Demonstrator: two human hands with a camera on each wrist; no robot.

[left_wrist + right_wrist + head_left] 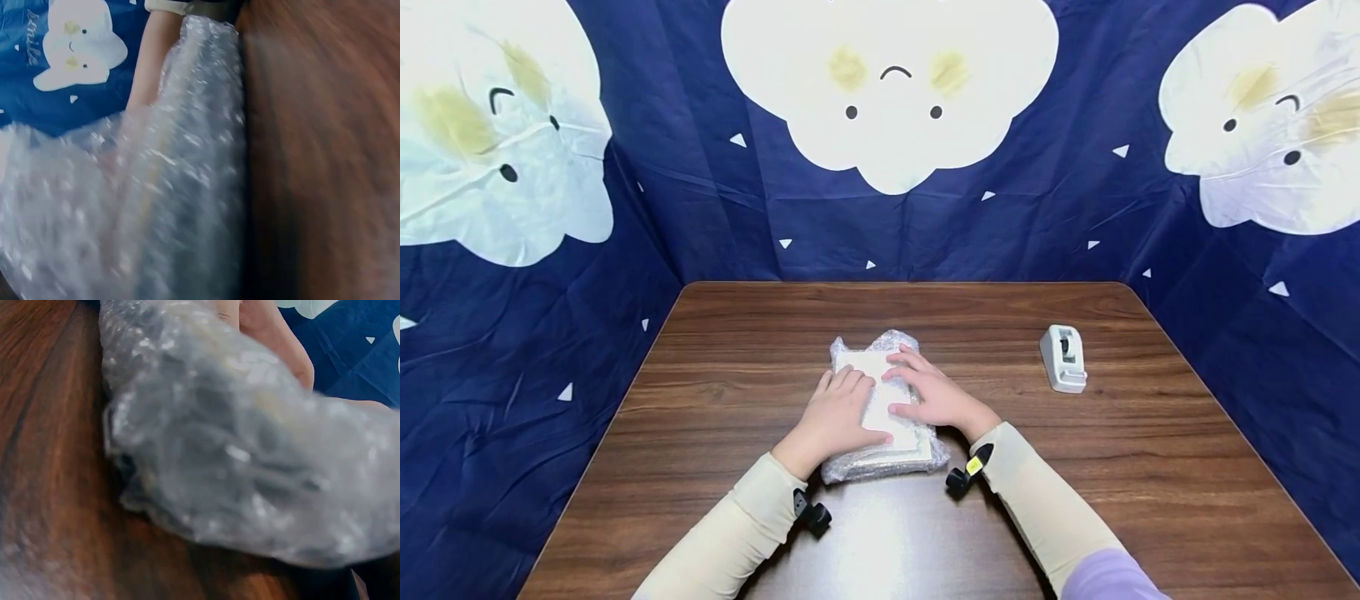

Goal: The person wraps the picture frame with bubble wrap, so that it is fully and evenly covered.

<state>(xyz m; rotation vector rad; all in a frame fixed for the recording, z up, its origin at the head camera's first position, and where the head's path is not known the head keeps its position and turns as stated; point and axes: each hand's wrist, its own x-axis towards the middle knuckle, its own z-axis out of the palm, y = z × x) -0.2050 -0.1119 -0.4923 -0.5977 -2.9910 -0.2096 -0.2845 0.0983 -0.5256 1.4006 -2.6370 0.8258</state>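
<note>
A flat, white rectangular item (877,403) lies on the table inside clear bubble wrap (883,472). My left hand (838,417) rests on its left side with the fingers stretched forward and the thumb pointing right. On the right side, my right hand (940,396) touches the top with its fingers spread. Neither hand grips the bundle. In the left wrist view the bubble wrap (200,156) fills the middle, blurred, hiding most of the hand behind it. The right wrist view shows a bulging, crumpled end of the bubble wrap (219,456), with some fingers behind it.
A white tape dispenser (1063,360) stands on the right part of the brown wooden table (737,333). Dark blue cloth (700,208) with white clouds hangs around the table's back and sides. A small black camera is strapped to each wrist.
</note>
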